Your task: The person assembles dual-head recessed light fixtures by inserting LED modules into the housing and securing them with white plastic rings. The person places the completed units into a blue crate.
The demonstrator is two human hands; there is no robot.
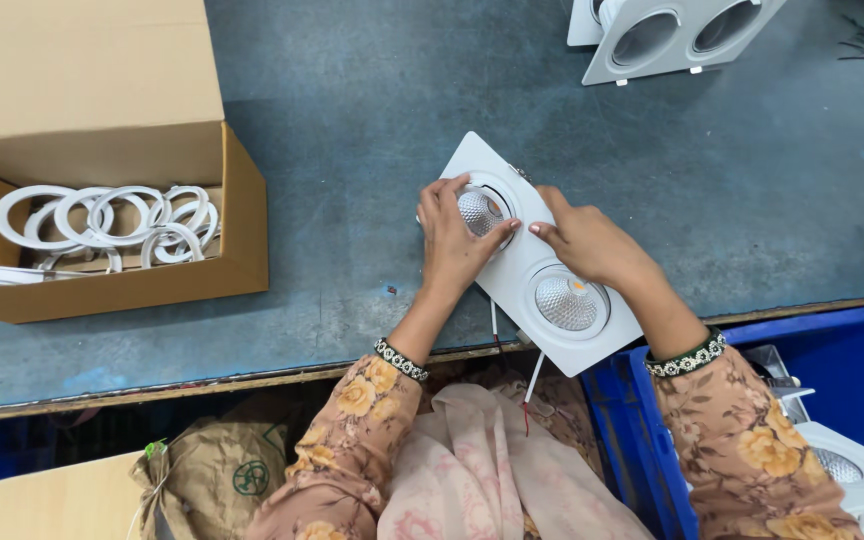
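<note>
White twin downlight fixture (530, 262) lying slantwise at the near edge of the workbench (352, 120), one corner overhanging. Left hand (449, 240) with fingers curled on the rim of the upper reflector, pinching it. Right hand (589, 243) flat on the plate between both lamps, fingertips pressed together. Cardboard box (102, 150) of white rings (112, 225) toward the left edge. Open bench surface between. Another fixture (672, 35) at the far edge. Blue crate (852, 350) below the near right.
</note>
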